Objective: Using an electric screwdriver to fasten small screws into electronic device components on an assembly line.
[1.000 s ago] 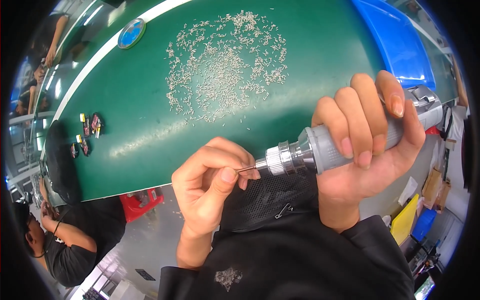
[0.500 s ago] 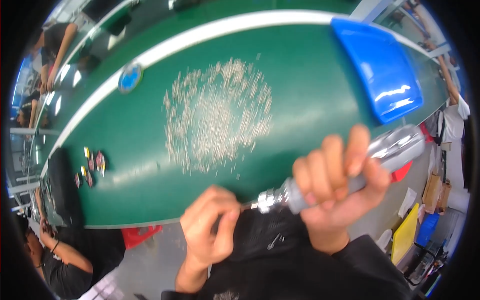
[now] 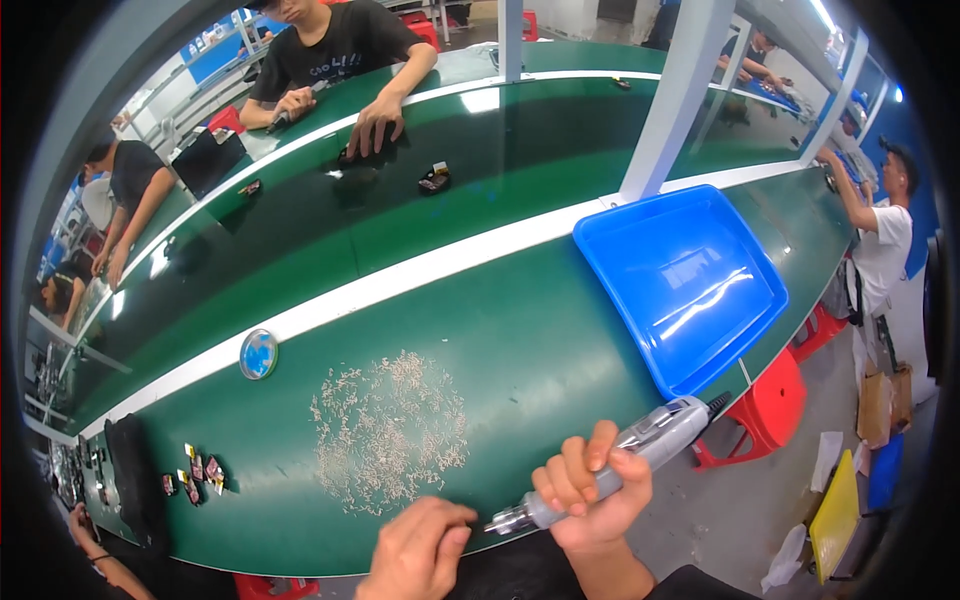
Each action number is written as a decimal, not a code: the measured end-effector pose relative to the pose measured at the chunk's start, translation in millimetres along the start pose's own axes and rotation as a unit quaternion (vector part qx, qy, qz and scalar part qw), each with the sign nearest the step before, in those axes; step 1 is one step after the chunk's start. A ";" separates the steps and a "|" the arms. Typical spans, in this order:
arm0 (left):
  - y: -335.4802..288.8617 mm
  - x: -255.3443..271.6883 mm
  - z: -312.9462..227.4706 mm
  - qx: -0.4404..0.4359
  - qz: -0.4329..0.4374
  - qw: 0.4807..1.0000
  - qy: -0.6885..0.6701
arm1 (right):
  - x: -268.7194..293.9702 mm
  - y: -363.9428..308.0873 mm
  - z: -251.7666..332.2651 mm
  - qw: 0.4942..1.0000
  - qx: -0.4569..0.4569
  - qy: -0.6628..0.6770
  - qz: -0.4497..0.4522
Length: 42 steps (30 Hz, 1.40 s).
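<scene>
My right hand (image 3: pixel 592 492) wraps round a grey electric screwdriver (image 3: pixel 655 440), tilted with its silver nose toward the lower left. Just left of that nose is my left hand (image 3: pixel 422 548), fingers curled and pressed together; whatever they hold, if anything, is hidden. Beyond both hands, a wide scatter of tiny light metal pieces, which look like screws (image 3: pixel 390 430), covers part of the green table (image 3: pixel 540 360).
An unfilled blue tray (image 3: pixel 690 290) lies at the right, by a white post (image 3: pixel 680 100). A round dish with blue contents (image 3: pixel 258 354) stands near the white divider (image 3: pixel 400 275). Small dark parts (image 3: pixel 200 472) and a black cloth (image 3: pixel 135 485) lie left. Co-workers sit across.
The view has tilted up, bringing the far bench and people into sight. My hands and the screwdriver sit lower in the picture; the right hand still grips the screwdriver.
</scene>
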State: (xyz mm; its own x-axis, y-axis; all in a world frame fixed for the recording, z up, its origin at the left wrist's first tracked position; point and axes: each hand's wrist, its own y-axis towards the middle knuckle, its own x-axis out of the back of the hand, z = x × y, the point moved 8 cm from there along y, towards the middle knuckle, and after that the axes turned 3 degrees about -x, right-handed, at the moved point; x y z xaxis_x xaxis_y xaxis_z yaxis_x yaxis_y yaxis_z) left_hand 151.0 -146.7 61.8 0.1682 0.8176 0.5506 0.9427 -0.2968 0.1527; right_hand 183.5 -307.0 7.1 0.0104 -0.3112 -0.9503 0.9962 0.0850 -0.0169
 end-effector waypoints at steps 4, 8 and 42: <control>80.9 16.6 9.0 -0.062 0.002 0.990 0.126 | 26.4 13.0 25.8 0.996 0.063 -0.003 -0.055; 213.3 35.0 55.2 -0.088 -0.077 0.955 0.271 | 37.2 10.8 19.8 0.997 0.046 0.008 -0.062; -75.0 57.9 64.3 -0.027 0.021 0.924 0.381 | 26.6 1.2 -8.5 0.999 -0.016 -0.038 -0.010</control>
State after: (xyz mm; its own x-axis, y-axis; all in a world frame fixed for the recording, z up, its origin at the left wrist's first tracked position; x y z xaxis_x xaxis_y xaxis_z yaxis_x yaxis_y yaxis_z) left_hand 108.6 -45.4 29.5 -0.0667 0.2252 0.9720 0.9209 -0.3610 0.1469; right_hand 184.2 -307.2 -20.9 -0.0009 -0.3834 -0.9236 0.9931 0.1076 -0.0457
